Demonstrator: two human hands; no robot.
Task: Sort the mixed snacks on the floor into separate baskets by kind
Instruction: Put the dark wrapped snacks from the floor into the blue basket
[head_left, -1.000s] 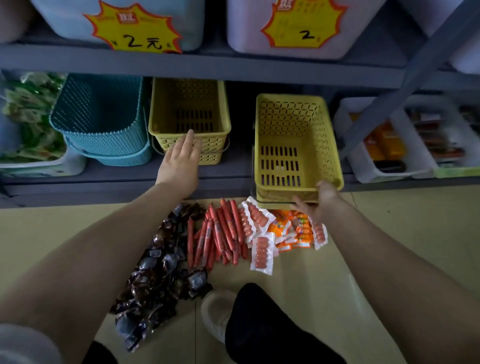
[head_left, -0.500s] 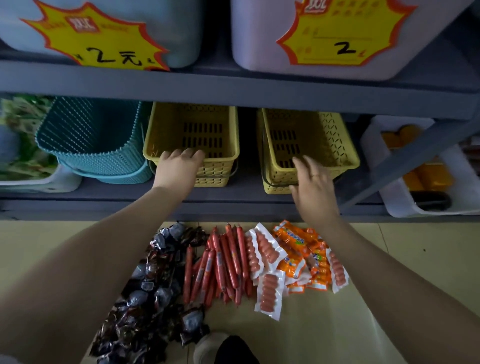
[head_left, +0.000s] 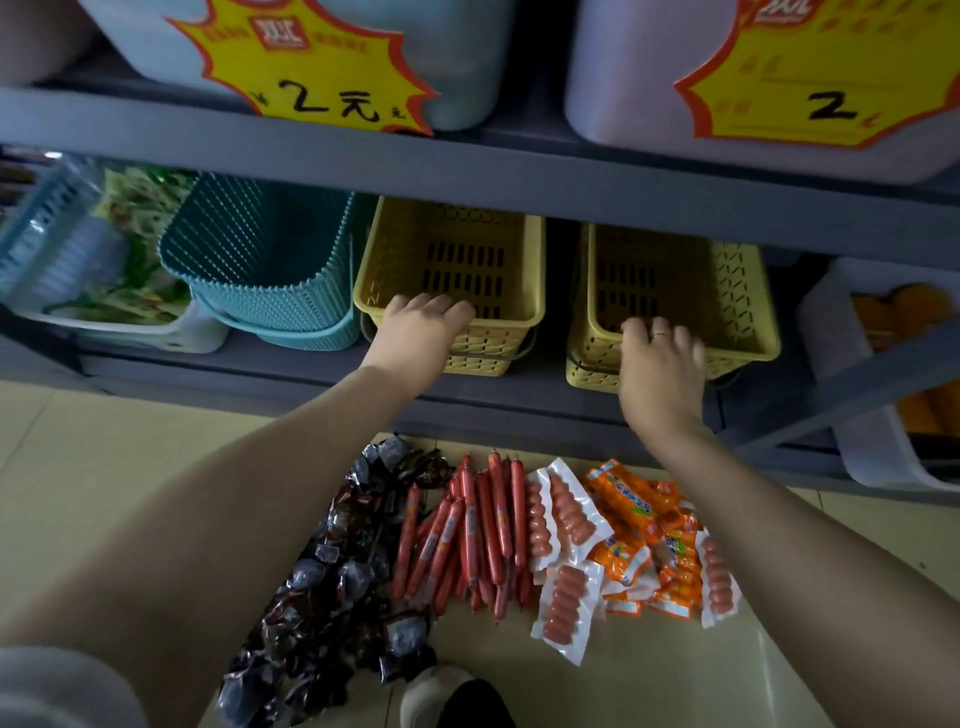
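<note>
With the right-hand yellow basket (head_left: 675, 306), tilted off the shelf a second ago, now set back level, its front rim is gripped by the right hand (head_left: 662, 374) and its twin (head_left: 457, 280) by the left hand (head_left: 415, 338), while the mixed snacks (head_left: 498, 535) lie unsorted on the floor below.

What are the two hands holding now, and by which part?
Each hand grips a yellow basket by its front rim: the left hand holds the left yellow basket, the right hand the right yellow basket.
</note>
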